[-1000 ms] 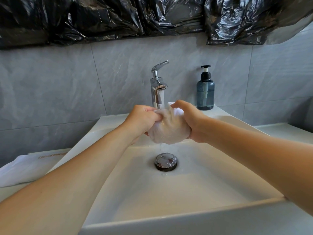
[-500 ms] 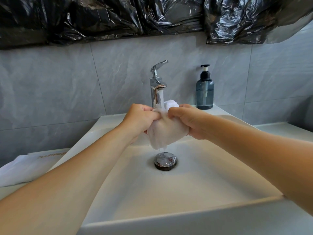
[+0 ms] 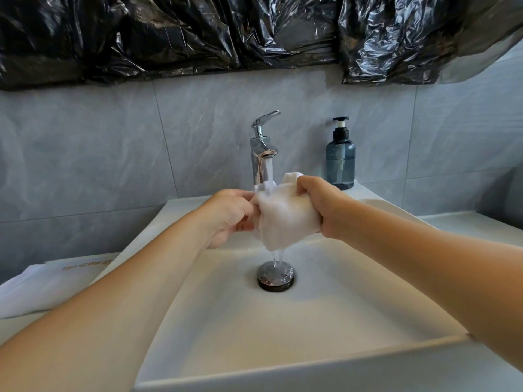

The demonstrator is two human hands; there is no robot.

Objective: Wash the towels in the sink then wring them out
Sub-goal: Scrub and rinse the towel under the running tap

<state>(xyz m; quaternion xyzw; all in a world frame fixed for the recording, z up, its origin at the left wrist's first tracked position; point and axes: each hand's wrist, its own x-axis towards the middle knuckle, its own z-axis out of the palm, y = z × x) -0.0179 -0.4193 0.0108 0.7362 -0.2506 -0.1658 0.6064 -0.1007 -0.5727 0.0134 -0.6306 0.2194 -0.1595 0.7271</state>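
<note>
A small white towel hangs bunched under the running chrome tap, above the white sink. My left hand grips the towel's left edge with curled fingers. My right hand clutches its right side, and a fold sticks up above my knuckles. Water falls from the spout onto the towel's top and drips off its bottom onto the metal drain plug.
A blue soap pump bottle stands on the sink's back right corner. Another white towel lies folded on the counter to the left. Grey tiles form the wall behind, with black plastic sheeting hanging above.
My hands have moved slightly apart, spreading the towel wider under the stream. My right hand has risen and shifted right; more water now drips onto the drain.
</note>
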